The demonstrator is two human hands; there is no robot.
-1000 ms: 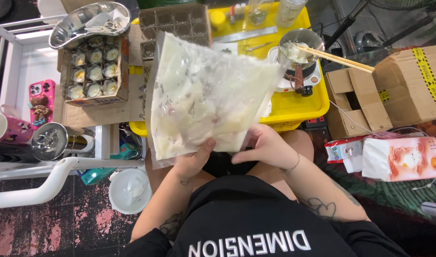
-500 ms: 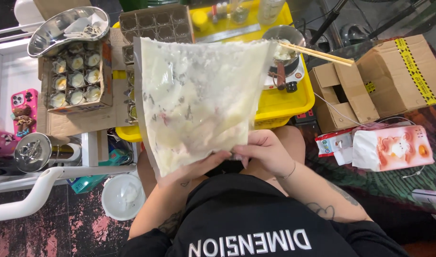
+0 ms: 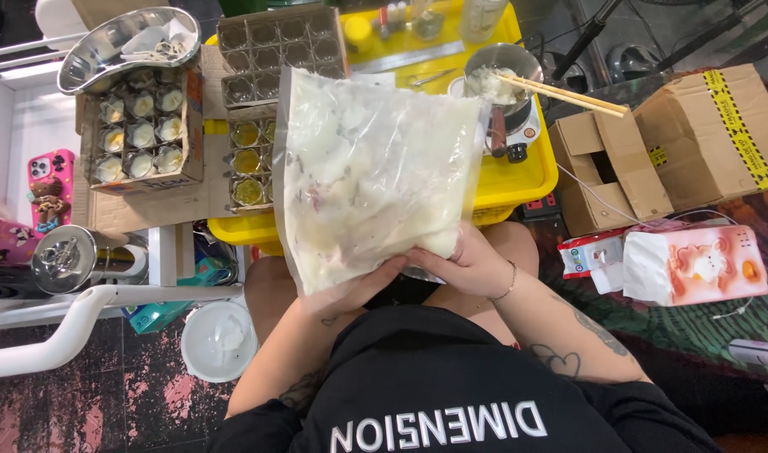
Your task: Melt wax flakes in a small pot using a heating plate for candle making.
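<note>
I hold a large clear plastic bag (image 3: 367,168) of white flaky material upright over my lap. My left hand (image 3: 350,289) grips its lower left corner and my right hand (image 3: 461,264) grips the lower right corner. Behind the bag lies a yellow tray (image 3: 518,180) carrying a small metal pot (image 3: 501,71) of the same white stuff, with wooden chopsticks (image 3: 568,94) resting across its rim. Cardboard boxes of small jars sit to the left, one with white-filled jars (image 3: 139,134) and one with yellow-filled jars (image 3: 248,161).
A steel bowl (image 3: 126,40) sits at the top left, a pink phone (image 3: 47,186) and steel flask (image 3: 74,256) at the left. A white lid (image 3: 218,340) lies on the floor. Open cardboard boxes (image 3: 652,151) and a tissue pack (image 3: 703,264) stand on the right.
The bag has swung from tilting left to more upright and shifted right, uncovering the box of yellow-filled jars. Both hands kept hold of its bottom edge and moved closer together.
</note>
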